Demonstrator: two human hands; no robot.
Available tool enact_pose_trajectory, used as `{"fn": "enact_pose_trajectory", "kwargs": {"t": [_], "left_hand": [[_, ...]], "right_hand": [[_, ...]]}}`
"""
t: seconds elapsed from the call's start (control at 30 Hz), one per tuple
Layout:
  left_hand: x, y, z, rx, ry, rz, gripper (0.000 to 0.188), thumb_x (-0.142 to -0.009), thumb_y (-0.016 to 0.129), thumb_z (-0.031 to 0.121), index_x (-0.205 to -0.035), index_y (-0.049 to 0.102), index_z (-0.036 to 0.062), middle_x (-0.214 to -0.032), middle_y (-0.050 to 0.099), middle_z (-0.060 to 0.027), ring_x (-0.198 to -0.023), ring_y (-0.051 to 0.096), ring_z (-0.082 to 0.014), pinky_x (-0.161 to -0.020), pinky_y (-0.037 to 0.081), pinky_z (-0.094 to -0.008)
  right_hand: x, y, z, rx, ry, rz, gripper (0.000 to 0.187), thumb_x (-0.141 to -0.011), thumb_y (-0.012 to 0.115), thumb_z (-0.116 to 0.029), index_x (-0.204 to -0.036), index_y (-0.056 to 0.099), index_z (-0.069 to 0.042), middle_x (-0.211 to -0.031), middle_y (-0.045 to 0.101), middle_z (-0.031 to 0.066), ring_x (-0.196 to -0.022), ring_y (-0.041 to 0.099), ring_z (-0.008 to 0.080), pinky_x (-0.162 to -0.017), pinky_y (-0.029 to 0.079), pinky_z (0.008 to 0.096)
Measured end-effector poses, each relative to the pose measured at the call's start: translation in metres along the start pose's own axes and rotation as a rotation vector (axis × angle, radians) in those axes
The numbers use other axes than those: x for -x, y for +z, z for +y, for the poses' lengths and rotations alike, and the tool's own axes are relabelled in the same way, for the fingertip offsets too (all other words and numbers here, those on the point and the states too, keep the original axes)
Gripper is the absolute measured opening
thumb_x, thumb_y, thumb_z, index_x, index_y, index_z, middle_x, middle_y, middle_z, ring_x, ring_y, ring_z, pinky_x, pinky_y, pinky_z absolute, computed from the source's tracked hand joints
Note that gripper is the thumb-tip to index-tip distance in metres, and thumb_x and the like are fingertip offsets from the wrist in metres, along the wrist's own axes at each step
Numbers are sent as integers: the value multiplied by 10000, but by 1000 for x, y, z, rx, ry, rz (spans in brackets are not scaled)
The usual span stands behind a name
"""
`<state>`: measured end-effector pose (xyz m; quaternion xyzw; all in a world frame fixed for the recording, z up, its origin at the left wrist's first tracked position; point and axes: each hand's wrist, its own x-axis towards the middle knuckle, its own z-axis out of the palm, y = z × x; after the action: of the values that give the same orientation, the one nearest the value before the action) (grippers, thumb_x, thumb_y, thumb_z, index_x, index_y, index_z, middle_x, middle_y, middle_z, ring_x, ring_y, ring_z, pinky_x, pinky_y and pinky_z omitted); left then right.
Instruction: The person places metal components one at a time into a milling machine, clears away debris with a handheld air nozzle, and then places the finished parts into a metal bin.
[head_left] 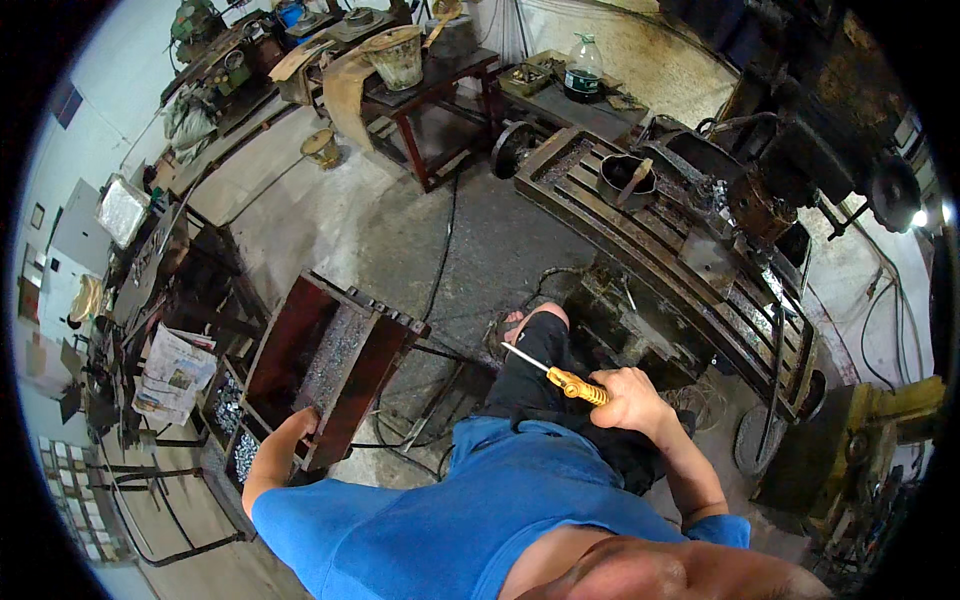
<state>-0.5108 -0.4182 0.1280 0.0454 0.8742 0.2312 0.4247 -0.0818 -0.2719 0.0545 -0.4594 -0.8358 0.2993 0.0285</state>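
2 hands work in the head view: the right hand (628, 398) has its grip closed on a yellow-handled screwdriver (560, 377) above the knee, and the left hand (303, 425) clasps the rusty metal tray (325, 365); steady that tray before bringing the tip across.

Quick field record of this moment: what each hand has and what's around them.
left hand: grips the near edge of the dark metal tray, which holds metal shavings
right hand: closed on a yellow-handled screwdriver, shaft pointing to the person's left
right side: slotted machine table with a black pot
left side: folded newspaper
floor: black cable
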Motion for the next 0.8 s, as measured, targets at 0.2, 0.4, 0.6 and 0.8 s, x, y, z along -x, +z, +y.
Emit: {"fn": "enact_pose_trajectory", "kwargs": {"t": [0.2,0.4,0.6,0.8], "left_hand": [[6,-5,2,99,24,30,456,-647,643,372,-970,575,57,-891,443,-100,-755,394,-210,-651,310,-345],[-217,-4,20,444,648,-191,105,-816,522,94,-870,568,16,-679,525,-3,-500,445,-115,-500,469,-311],[-160,87,121,1038,894,-694,288,-742,547,41,-1017,488,-20,-961,567,-165,-884,585,-296,-752,511,-427],[-87,242,181,962,836,-1255,312,-674,551,37,-979,493,7,-967,549,-168,-891,564,-352,-801,480,-429]], "right_hand": [[-4,-3,-2,-41,-78,68,307,-520,541,-244,-705,543,1,-696,574,216,-719,554,412,-651,455,460],[-5,-5,-4,-87,-38,39,332,-507,566,-244,-731,537,0,-734,566,236,-703,538,427,-631,437,467],[2,-12,-9,-84,-59,52,388,-506,565,-237,-819,570,-7,-765,579,223,-734,546,418,-658,451,455],[18,-26,-8,-87,-2,192,412,-516,567,-225,-867,579,-11,-783,589,201,-755,556,404,-667,456,453]]}}
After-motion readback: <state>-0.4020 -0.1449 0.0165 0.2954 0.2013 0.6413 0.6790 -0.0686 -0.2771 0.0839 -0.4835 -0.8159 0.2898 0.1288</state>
